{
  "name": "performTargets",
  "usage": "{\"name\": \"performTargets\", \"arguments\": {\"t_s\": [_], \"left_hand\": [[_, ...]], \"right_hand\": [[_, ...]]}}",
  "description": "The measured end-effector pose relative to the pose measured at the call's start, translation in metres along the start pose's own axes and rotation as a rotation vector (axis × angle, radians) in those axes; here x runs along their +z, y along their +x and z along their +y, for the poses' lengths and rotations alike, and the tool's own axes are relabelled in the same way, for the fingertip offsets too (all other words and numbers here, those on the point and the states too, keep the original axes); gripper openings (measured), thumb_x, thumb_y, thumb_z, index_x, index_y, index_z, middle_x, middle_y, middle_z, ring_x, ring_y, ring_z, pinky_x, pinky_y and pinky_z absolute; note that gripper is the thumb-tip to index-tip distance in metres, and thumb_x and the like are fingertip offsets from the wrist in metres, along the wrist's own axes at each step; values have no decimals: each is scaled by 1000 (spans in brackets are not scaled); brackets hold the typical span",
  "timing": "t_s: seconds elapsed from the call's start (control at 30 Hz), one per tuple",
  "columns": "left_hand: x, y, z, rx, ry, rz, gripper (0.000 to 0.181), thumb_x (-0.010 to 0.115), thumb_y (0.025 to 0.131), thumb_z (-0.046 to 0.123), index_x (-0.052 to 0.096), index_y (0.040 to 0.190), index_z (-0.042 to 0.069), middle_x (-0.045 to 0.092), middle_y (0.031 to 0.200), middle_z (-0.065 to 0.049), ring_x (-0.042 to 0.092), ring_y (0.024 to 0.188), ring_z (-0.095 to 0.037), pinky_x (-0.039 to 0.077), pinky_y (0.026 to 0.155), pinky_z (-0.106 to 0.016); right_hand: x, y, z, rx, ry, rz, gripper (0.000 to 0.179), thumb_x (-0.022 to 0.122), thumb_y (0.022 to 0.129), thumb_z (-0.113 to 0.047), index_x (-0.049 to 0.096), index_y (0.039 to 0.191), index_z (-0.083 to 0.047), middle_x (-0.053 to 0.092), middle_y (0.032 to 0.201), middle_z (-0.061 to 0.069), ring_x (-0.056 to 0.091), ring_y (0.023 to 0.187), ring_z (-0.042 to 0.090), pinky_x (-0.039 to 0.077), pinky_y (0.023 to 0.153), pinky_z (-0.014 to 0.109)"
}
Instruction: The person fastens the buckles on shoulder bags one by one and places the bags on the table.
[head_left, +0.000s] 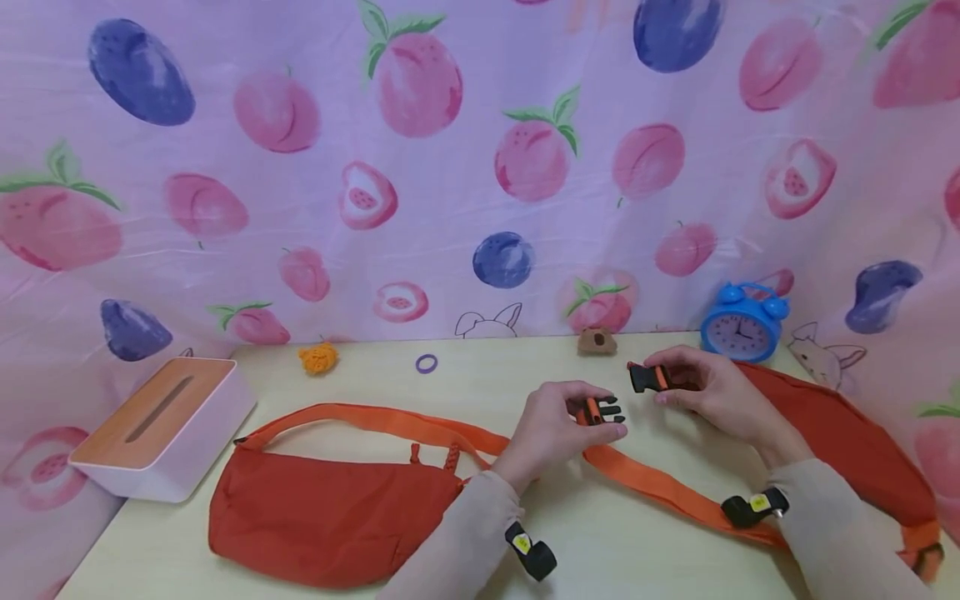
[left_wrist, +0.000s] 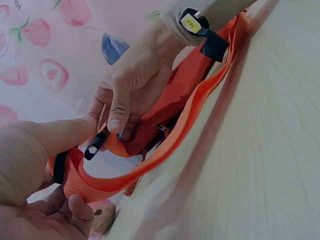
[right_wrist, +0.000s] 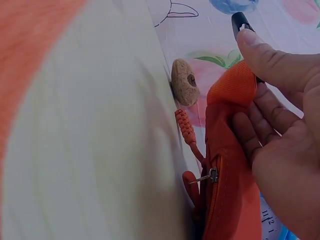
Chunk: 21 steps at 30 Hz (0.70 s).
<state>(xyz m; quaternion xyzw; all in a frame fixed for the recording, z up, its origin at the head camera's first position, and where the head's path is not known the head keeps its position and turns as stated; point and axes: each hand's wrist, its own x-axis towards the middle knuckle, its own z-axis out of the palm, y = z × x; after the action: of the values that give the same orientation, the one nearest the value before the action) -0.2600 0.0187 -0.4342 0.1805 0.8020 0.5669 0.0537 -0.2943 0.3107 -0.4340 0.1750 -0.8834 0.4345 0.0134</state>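
On the counter (head_left: 645, 550), I view the left red bag (head_left: 322, 517) lying flat and the right red bag (head_left: 832, 425) partly behind the right sleeve (head_left: 840, 529). Its orange strap (head_left: 660, 487) runs to the left grip (head_left: 551, 425), which pinches the pronged buckle half (head_left: 598, 412). The right grip (head_left: 716, 396) holds the buckle socket (head_left: 647, 378) at that bag's end. Both buckle parts are raised, near each other but apart.
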Motion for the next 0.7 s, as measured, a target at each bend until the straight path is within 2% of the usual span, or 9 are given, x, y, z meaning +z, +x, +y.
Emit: {"name": "performTargets", "arguments": {"t_s": [0.1, 0.23, 0.37, 0.47, 0.6, 0.7], "left_hand": [[2, 1, 1, -2, 31, 15, 42, 101, 85, 30, 86, 124, 27, 75, 108, 17, 64, 94, -6, 55, 85, -25], [4, 3, 2, 18, 82, 31, 42, 102, 84, 33, 87, 123, 30, 73, 113, 14, 60, 100, -5, 54, 87, -25], [4, 4, 3, 48, 144, 46, 48, 101, 84, 36, 85, 128, 26, 71, 108, 11, 58, 97, -7, 52, 81, -25], [4, 5, 3, 35, 153, 42, 55, 100, 86, 36, 82, 136, 22, 68, 108, 9, 58, 95, -7, 52, 79, -23], [4, 4, 1, -1, 138, 36, 59, 97, 89, 35, 78, 143, 20, 65, 109, 7, 58, 96, -8, 53, 80, -23], [3, 4, 0, 4, 144, 51, 60, 96, 91, 35, 76, 145, 20, 65, 109, 5, 58, 96, -10, 52, 80, -24]], "right_hand": [[-1, -3, -1, -8, 14, -7, 47, 86, 99, -12, 72, 144, -15, 71, 135, 9, 68, 114, 31, 58, 94, 22], [-2, -5, -4, -4, 46, -15, 51, 86, 99, -13, 71, 147, -15, 71, 137, 11, 68, 114, 32, 60, 90, 26], [-4, -5, -7, 23, 79, -20, 53, 86, 99, -13, 70, 149, -15, 71, 138, 12, 68, 114, 34, 64, 82, 35], [-5, -5, -8, 43, 104, -30, 52, 87, 98, -12, 71, 147, -18, 72, 137, 11, 68, 113, 36, 65, 78, 41], [-4, -5, -6, 52, 130, -52, 49, 87, 98, -12, 73, 144, -24, 73, 136, 10, 69, 114, 37, 65, 80, 42], [-3, -6, -6, 58, 150, -63, 49, 87, 98, -13, 74, 143, -25, 73, 135, 10, 69, 114, 38, 66, 80, 44]]}}
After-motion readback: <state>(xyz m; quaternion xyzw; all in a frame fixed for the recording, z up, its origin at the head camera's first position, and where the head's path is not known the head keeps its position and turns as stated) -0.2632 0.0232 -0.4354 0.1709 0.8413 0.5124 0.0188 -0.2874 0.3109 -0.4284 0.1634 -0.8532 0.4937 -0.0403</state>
